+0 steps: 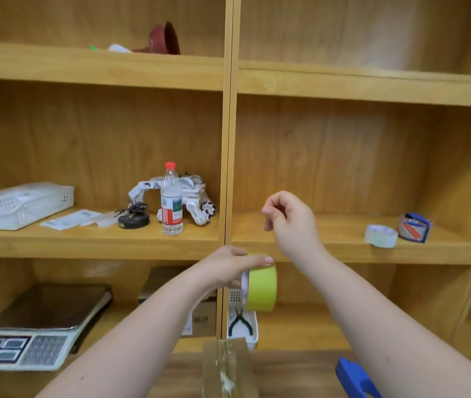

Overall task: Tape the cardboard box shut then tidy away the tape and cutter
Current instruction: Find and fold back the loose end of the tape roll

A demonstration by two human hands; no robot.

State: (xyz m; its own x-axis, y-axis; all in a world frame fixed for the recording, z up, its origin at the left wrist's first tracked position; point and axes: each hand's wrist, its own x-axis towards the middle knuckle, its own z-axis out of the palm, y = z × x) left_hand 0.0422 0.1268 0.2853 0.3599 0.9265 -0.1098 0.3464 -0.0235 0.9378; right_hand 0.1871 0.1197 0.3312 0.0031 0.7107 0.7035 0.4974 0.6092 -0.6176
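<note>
Both of my arms reach toward a wooden shelving unit [230, 168], a yellow-green roll of tape [261, 282] raised between them. The roll is wide and smooth-sided, turned so its outer band faces the camera, with a pale inner edge showing on its left. My left hand [228, 268] grips it from the left and above, thumb laid over the top rim. My right hand [291, 219] hangs above and to the right of the roll, apart from it, fingers loosely curled with thumb and forefinger nearly together, holding nothing I can make out. Below the roll, at the bottom edge, lies the cardboard box [228, 372], a strip of clear tape glinting along its top; a blue cutter [355, 379] sits just right of it, under my right forearm. On the left shelves stand a weighing scale [24, 343], a white basket [24, 206] and a water bottle [171, 199]; pliers [238, 321] show behind the roll. Far right, a clear tape roll [380, 235] rests beside a blue dispenser [413, 226].
</note>
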